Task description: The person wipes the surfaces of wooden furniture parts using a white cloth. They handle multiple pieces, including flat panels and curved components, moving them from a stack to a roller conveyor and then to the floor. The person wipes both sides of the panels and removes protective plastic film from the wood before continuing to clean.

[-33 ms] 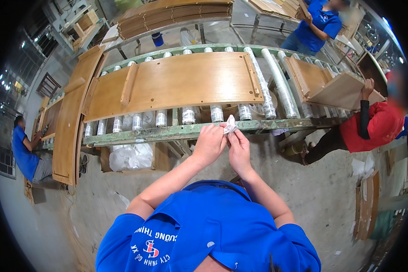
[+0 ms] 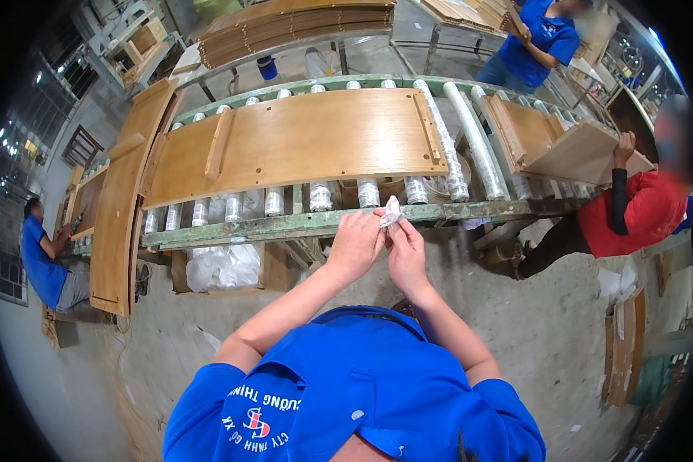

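My left hand (image 2: 356, 245) and my right hand (image 2: 406, 252) meet just over the near rail of the roller conveyor. Between their fingertips they pinch a small crumpled white piece (image 2: 391, 211); cloth or paper, I cannot tell. Both hands are closed on it, thumbs and fingers close together. Just beyond them a long brown wooden panel (image 2: 308, 142) lies flat on the rollers. It has a wooden strip (image 2: 219, 143) toward its left, another strip (image 2: 428, 127) along its right end, and several small dark holes.
The green conveyor rail (image 2: 277, 229) runs across in front of me. Another long panel (image 2: 120, 200) stands at the left. Below the rail sits a box with white plastic (image 2: 223, 266). A co-worker in red (image 2: 631, 212) holds a board at the right; others in blue work at far left and far right.
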